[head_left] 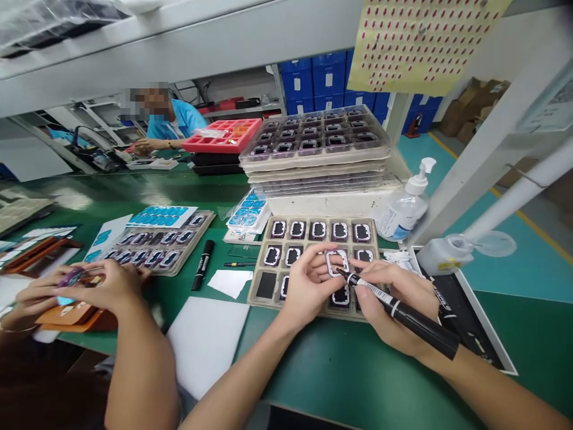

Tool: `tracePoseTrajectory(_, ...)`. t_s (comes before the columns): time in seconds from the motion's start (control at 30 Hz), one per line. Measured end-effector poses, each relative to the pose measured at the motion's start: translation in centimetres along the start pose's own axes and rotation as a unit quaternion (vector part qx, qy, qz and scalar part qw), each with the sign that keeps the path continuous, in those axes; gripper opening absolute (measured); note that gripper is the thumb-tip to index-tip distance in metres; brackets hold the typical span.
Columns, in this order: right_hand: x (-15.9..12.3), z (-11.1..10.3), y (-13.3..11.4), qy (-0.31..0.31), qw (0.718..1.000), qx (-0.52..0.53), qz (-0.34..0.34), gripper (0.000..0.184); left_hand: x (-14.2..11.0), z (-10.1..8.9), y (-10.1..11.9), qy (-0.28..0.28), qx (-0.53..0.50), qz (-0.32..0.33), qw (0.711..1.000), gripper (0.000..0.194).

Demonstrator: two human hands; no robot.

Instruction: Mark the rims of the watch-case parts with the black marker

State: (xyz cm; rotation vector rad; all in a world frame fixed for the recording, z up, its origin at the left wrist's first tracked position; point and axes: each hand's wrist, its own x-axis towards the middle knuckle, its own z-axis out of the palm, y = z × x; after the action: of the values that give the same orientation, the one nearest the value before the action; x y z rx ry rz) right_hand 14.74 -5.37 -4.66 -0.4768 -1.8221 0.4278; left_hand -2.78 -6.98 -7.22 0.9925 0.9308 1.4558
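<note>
Pinched in my left hand [308, 283] is a small white rectangular frame [336, 263] with rounded corners, held above a parts tray. My right hand [398, 298] grips a black marker pen [403, 316] like a writing tool. The pen's dark tip is at the lower edge of the frame; whether it touches cannot be made out. Beneath my hands lies the beige tray [252, 295], its pockets holding several dark parts with white frames. One pocket at its left holds a plain dark piece [265, 285]. My hands and the pen hide part of the tray.
Stacked trays [317, 149] stand behind, beside a pump bottle [405, 206]. At right is an open box [474, 310] with pens. Another marker [203, 266], a white foam sheet [208, 331] and a co-worker's hands [102, 286] are to the left. Another person [172, 122] sits opposite.
</note>
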Motion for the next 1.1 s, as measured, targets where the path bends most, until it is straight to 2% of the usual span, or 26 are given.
tracePoseTrajectory(0.2, 0.08, -0.02, -0.07, -0.006, 1.0, -0.002, -0.003, 0.024, 0.03, -0.26, 0.06, -0.007, 0.002, 0.004, 1.0, 0.059)
tracePoseTrajectory(0.43, 0.23, -0.08, 0.14, -0.02, 0.998, -0.025, -0.053, 0.028, -0.14, -0.51, -0.29, -0.025, 0.013, 0.023, 0.999, 0.056)
tracePoseTrajectory(0.63, 0.33, 0.06, 0.19, -0.011, 0.996, -0.035, -0.085, 0.026, -0.14, -0.85, -0.34, -0.033, 0.044, 0.029, 0.998, 0.061)
tracePoseTrajectory(1.1, 0.28, 0.01, 0.44, -0.015, 0.995, -0.044, -0.092, 0.027, -0.38, -0.94, -0.36, -0.042, 0.077, 0.041, 0.995, 0.06)
